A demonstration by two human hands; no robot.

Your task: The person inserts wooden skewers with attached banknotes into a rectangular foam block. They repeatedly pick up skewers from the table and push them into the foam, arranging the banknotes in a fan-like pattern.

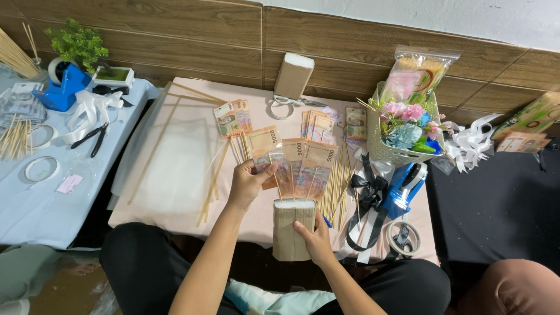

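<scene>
My right hand point(315, 239) grips a paper-wrapped foam block point(290, 228) held upright over my lap. Three wrapped banknotes on thin sticks point(298, 161) stand in its white top, fanned out. My left hand point(248, 182) pinches the leftmost banknote point(263, 144) near its lower edge. More banknotes point(233, 118) and loose bamboo sticks point(216, 178) lie on the pink table point(175, 175) just beyond.
A white basket with artificial flowers point(402, 131) stands at right, beside a blue tape dispenser point(405, 186), black ribbon point(367, 201) and tape rolls point(402, 238). Another wrapped block point(293, 76) leans at the wall. The left table holds pliers point(90, 137), tape and a plant. Another person's knee point(513, 289) is bottom right.
</scene>
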